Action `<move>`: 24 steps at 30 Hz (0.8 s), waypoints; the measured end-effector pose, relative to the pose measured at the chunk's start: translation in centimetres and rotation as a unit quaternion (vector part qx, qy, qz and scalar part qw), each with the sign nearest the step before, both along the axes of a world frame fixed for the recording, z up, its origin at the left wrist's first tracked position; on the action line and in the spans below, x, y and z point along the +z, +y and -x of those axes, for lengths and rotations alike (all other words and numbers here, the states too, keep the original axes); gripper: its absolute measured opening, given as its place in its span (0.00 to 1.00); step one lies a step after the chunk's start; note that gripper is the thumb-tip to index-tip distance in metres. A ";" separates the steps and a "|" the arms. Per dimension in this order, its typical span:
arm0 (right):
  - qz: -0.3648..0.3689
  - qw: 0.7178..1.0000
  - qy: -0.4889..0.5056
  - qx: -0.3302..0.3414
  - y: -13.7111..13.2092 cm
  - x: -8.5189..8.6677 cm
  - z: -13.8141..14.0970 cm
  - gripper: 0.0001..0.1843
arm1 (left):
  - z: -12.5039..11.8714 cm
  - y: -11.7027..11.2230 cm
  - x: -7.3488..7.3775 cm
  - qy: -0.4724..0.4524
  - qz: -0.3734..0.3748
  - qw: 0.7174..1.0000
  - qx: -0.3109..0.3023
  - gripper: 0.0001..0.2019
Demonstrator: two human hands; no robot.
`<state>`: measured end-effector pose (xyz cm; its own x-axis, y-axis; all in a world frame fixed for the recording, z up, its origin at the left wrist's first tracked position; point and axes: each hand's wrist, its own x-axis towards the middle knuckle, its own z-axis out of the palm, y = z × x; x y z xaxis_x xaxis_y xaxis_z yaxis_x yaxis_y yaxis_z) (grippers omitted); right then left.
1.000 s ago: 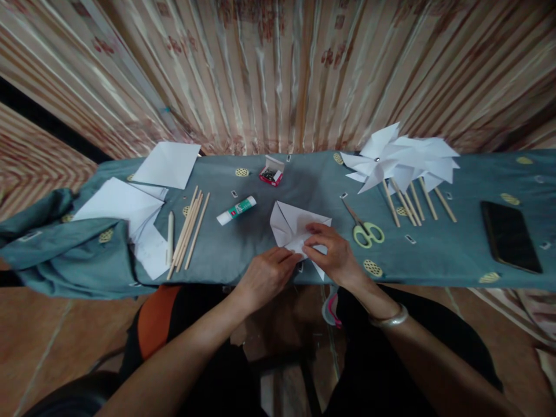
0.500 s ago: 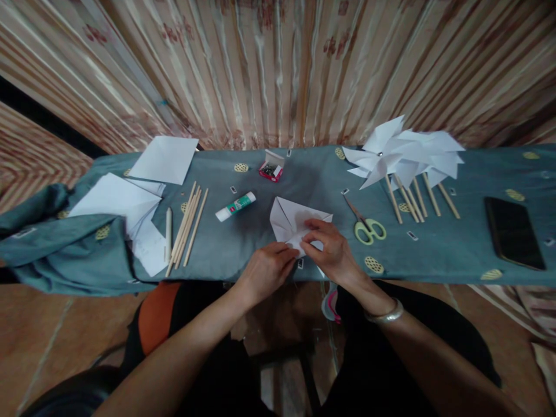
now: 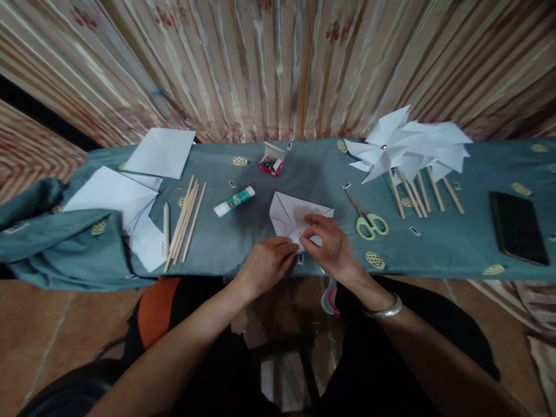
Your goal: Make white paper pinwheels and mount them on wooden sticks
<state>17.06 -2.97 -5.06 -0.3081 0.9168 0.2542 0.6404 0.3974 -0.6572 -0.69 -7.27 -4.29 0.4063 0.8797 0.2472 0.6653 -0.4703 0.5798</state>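
Observation:
A creased sheet of white paper (image 3: pixel 284 211) lies in front of me, with fold lines running toward its middle. My left hand (image 3: pixel 268 263) is closed, its thumb and fingers pinching the paper's near left edge. Above the same sheet, my right hand (image 3: pixel 326 240) is closed in a pinch, its fingertips close to the left thumb. A tiny dark speck shows at those fingertips, too small to name. The right fingers and palm hide the paper's right part. Scissors (image 3: pixel 365 223) with green handles lie right of the right hand.
A glue stick (image 3: pixel 234 201) and an open red box of small metal pins (image 3: pixel 270 163) lie beyond the hands. Wooden sticks (image 3: pixel 185 226), a white pencil-like stick (image 3: pixel 166 229) and paper sheets (image 3: pixel 110 194) are at left. Paper pinwheels (image 3: pixel 408 145) and a phone (image 3: pixel 519 227) are at right.
The right fingertips have shifted slightly up and away from the left thumb, and a small dark speck now shows there. The left hand keeps its pinch. The view has tilted slightly.

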 end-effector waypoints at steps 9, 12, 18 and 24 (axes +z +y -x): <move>-0.009 1.000 -0.003 -0.006 0.0 -0.1 0.1 0.06 | 0.0 0.2 0.2 -0.009 0.017 1.000 0.001 0.08; -0.010 1.000 -0.009 -0.005 -0.1 0.0 0.1 0.05 | -0.1 0.3 0.1 -0.020 0.028 0.999 0.002 0.08; -0.010 1.000 -0.003 0.000 0.0 -0.1 0.0 0.05 | -0.1 0.3 0.0 -0.018 0.018 1.000 0.009 0.08; -0.006 1.000 0.000 0.009 -0.2 -0.1 -0.1 0.05 | -0.1 0.3 0.1 -0.012 0.015 1.000 0.010 0.08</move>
